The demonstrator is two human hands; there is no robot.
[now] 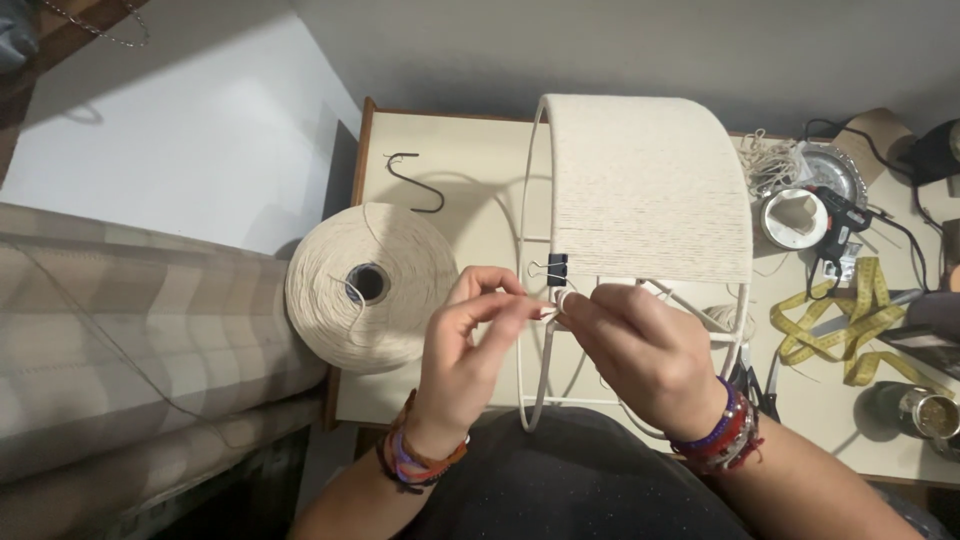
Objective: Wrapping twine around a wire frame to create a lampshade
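A white wire lampshade frame stands on the table in front of me, its upper part wrapped in cream cord. A black binder clip is clamped on the frame's upright just below the wrapped part. My left hand and my right hand meet at that upright under the clip. Both pinch a small loop of the cream cord against the wire. A large cone of cream cord sits to the left of my hands.
A black S-hook lies on the cream table. At the right are a yellow tape measure, a black glue gun, a roll of tape, scissors and a metal cup. A striped sofa stands at the left.
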